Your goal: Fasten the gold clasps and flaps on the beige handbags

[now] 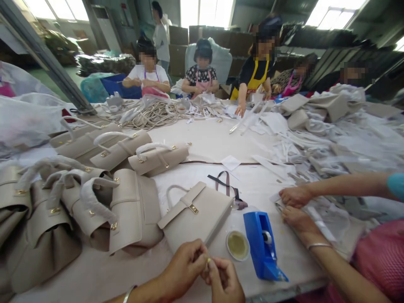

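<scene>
Bright window glare, warped blurry edges

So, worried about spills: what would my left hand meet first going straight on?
Your left hand would probably meet the small round white dish with yellowish contents first; depth is unclear.

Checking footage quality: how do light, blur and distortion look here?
Head view: the windows are blown out white; the table is evenly lit, shadows soft; wide-angle distortion stretches the handbags at left; the left hand and right hand, pinching a small yellowish piece, look sharp; the co-worker's hands slightly blurred.
</scene>
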### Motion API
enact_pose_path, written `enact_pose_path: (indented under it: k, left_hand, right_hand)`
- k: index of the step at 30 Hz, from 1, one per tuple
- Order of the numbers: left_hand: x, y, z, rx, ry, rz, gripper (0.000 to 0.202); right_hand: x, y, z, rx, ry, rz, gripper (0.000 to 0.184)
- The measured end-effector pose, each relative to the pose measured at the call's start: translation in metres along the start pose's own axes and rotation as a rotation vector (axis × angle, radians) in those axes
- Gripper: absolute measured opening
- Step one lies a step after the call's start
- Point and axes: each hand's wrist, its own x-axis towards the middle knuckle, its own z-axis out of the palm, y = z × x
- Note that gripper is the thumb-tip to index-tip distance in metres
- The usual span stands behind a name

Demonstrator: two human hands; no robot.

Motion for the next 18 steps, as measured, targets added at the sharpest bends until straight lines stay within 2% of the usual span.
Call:
enact_pose_path:
  k: [2,4,8,12,14,16,18]
  left_hand:
    - [0.006,0.01,0.003,-0.223,-0.066,-0.045,0.016]
    - [0.009,0.017,0.006,-0.293,-0.071,-0.038,0.017]
    - [0.008,0.026,0.012,-0.205,0.006,0.081,0.024]
    - [0.01,0.029,0.022,-0.06,0.109,0.173,0.017]
    - [0.014,0.027,0.025,-0.095,0.104,0.164,0.019]
    - [0.02,0.023,0.026,-0.143,0.053,0.136,0.023]
    - [0.029,0.021,0.023,-0.096,-0.011,0.102,0.026]
  right_hand:
    - [0.011,-0.011,-0.006,0.102,-0.024,0.049,0.041]
    - [0.02,-0.019,-0.012,0.133,-0.021,0.046,0.044]
    - [0.031,-0.026,-0.02,0.113,-0.034,0.047,0.044]
    - [0.029,-0.021,-0.021,-0.065,0.006,-0.02,0.045]
    - [0.029,-0.016,-0.022,-0.084,-0.016,-0.055,0.043]
    - [0.036,-0.009,-0.026,0.009,-0.106,-0.047,0.04]
    - [0.053,0.0,-0.033,0.111,-0.202,0.001,0.04]
